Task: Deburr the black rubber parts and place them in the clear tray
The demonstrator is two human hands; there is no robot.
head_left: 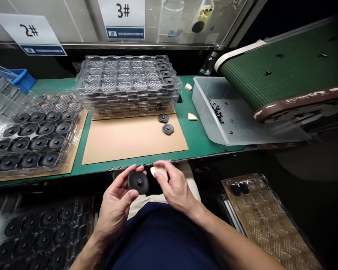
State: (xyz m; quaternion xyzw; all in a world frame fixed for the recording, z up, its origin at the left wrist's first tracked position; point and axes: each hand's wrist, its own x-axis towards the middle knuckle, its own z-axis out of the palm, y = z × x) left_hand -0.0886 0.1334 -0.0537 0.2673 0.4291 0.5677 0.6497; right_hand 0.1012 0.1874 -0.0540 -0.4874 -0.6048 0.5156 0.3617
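My left hand [118, 195] grips a black rounded plastic part [135, 183] by its edge, its small central post facing up. Beside it, my right hand [176, 185] pinches a cream-coloured wedge-shaped pad [158, 172]. A small gap separates the pad from the black part. Both hands are above my lap, just in front of the bench edge. Two more black parts lie on the bench, one [168, 129] on the brown cardboard sheet [124, 142] and another [163, 118] slightly behind it.
Stacked clear trays [126, 90] stand behind the cardboard. A filled tray [30, 142] is at left, another [36, 236] below it. At right are a translucent bin [228, 131] with small black pieces, a green conveyor [284, 63], loose cream pads [192, 117] and a low tray [264, 217].
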